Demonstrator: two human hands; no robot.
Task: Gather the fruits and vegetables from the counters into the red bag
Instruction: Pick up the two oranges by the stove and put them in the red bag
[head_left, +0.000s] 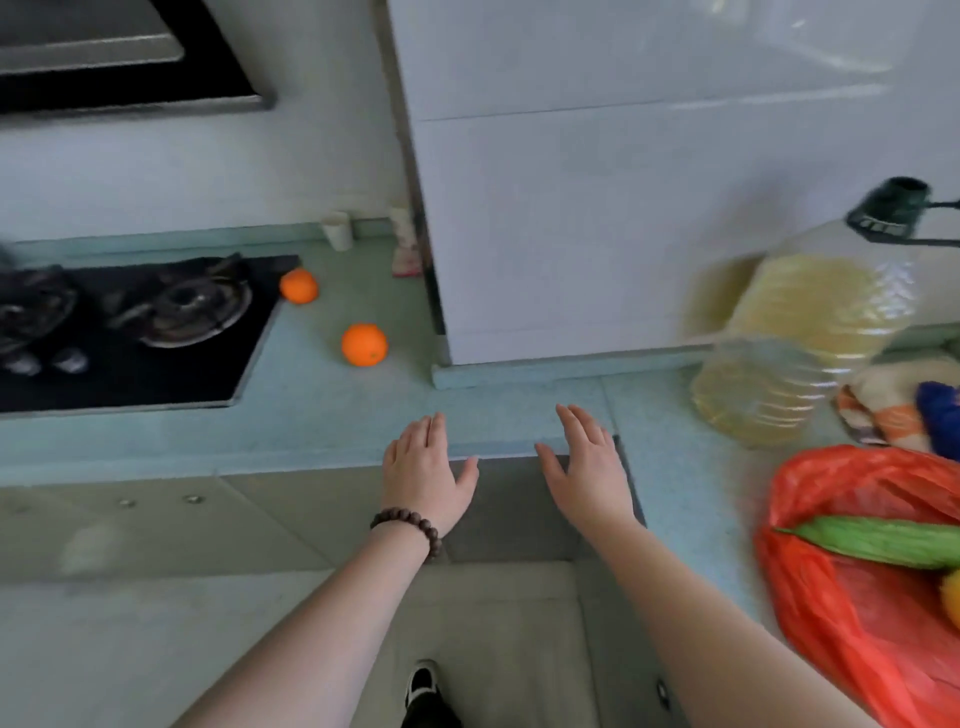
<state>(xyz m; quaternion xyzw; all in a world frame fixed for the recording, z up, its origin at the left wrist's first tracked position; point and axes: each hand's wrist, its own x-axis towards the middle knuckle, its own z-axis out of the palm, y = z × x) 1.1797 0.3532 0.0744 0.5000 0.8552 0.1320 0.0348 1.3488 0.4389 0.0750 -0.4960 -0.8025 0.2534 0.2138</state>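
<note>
Two oranges lie on the pale green counter (311, 415): one orange (364, 344) right of the stove, a second orange (298, 286) further back at the stove's corner. The red bag (852, 597) lies open on the counter at the lower right, holding a green vegetable (878, 540) and a yellow fruit (951, 597) cut off by the frame edge. My left hand (427, 470) and my right hand (589, 467) hover side by side over the counter's front edge, fingers apart, both holding nothing.
A black gas stove (135, 332) fills the left counter under a range hood (119, 57). A large oil bottle (800, 343) and a cloth (893, 405) stand behind the bag. A white cup (337, 231) sits at the back wall. A white cabinet (597, 208) rises behind.
</note>
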